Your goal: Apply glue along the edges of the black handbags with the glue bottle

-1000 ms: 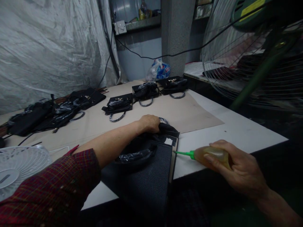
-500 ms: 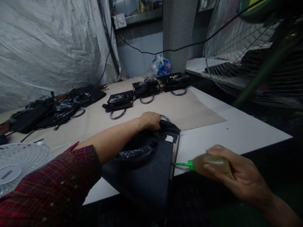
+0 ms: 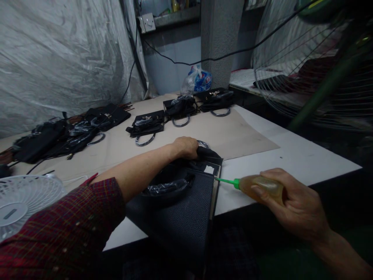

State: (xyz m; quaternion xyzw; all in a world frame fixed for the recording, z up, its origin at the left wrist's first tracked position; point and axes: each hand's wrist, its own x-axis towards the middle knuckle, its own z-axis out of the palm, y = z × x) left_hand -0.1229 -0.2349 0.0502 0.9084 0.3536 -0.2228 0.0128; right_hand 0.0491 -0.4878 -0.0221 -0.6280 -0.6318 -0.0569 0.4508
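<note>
A black pebbled handbag [image 3: 182,208] lies partly over the table's front edge, its wrapped handle [image 3: 167,188] resting on the near panel. My left hand [image 3: 185,147] is closed on the bag's far black part, with the fingertips hidden behind it. Wrapped around a squeeze bottle [image 3: 259,187] of amber liquid, my right hand [image 3: 295,204] holds it sideways. The bottle's thin green nozzle [image 3: 227,181] points left, its tip at the bag's pale right edge strip [image 3: 215,190], near a small white patch [image 3: 209,169].
Several black bags with wrapped handles [image 3: 147,123] lie across the brown paper [image 3: 244,136] on the white table [image 3: 309,163]. A small white fan [image 3: 26,202] stands at the left. At the right is a large caged fan [image 3: 291,89]. A cable [image 3: 215,59] hangs across the back.
My right hand has moved the bottle slightly upward, and its nozzle tip has risen along the bag's right edge. My left hand keeps its grip on the bag.
</note>
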